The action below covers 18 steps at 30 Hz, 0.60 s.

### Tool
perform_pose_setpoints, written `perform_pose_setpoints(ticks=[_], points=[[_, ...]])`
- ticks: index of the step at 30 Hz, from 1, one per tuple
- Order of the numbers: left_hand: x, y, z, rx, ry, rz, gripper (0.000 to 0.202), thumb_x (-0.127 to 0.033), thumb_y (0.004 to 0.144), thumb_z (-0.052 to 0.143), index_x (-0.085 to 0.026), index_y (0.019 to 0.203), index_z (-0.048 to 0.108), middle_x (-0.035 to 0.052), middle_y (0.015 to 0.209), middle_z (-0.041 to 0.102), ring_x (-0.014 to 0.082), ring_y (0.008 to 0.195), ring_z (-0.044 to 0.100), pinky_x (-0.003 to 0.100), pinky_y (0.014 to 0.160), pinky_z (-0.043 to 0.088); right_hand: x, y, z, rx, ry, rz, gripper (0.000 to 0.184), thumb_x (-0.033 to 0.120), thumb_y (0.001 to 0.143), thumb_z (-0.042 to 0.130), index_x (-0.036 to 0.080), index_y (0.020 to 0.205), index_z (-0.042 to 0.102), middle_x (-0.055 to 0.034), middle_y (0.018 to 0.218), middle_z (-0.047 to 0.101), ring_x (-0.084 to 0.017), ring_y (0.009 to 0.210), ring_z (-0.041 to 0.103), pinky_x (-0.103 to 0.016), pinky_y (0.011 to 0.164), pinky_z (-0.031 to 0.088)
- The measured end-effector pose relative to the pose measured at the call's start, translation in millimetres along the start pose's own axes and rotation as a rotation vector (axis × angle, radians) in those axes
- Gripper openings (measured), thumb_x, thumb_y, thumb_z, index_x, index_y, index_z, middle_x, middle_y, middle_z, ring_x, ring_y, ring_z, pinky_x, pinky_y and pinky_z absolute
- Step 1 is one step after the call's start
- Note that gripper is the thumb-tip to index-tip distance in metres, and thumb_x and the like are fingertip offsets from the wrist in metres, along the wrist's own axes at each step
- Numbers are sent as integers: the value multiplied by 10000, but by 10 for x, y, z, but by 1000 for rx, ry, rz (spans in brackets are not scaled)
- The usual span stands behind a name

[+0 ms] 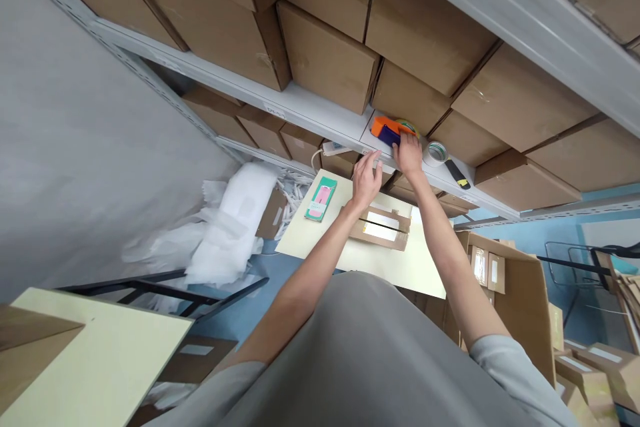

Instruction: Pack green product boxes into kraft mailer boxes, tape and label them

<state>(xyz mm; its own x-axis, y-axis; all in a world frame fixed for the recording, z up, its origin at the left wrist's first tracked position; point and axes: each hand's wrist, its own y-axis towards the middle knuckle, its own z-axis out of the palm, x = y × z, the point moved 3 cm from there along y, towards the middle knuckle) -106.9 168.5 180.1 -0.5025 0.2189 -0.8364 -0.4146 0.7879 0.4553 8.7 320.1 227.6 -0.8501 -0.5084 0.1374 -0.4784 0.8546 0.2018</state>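
Observation:
An orange and dark blue tape dispenser [385, 130] with a roll of tape lies on the shelf in front of me. My right hand [409, 153] reaches up to it, its fingers curled over the near right end. Just left of it, my left hand [367, 180] is held at the shelf's front edge, fingers stretched out and holding nothing. Below the hands, a cardboard box [381, 227] with a white label and a dark slit between its flaps rests on the pale yellow table [423, 267]. A green and pink package [321, 199] lies to its left.
On the shelf, a white tape roll [435, 153] and a black and yellow box cutter [457, 173] sit to the right. Large cartons [325, 57] fill the shelves. White foam wrap [233, 220] is heaped at left. An open carton [520, 293] holding small boxes stands at right.

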Motion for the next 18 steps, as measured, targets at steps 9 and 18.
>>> perform_pose_setpoints(ticks=[9,18], points=[[-361,-702,-401,15,-99,-8,431,-527,1209,516,-264,1506,684,138,1391,812,270,1331,773,481,1191,626,136,-914,-381,-64,463,31,691,723,1159,452,162,1479,697,-187,1320,813,-399,1260,736,-580,1196,562],[-499,-1611,-843,125,-104,-164,317,-564,1084,778,-299,1259,778,65,1121,792,225,1029,813,394,941,720,810,-2725,19,111,1412,476,666,812,934,815,262,1310,781,-98,1249,849,-302,1197,792,-466,1139,625]])
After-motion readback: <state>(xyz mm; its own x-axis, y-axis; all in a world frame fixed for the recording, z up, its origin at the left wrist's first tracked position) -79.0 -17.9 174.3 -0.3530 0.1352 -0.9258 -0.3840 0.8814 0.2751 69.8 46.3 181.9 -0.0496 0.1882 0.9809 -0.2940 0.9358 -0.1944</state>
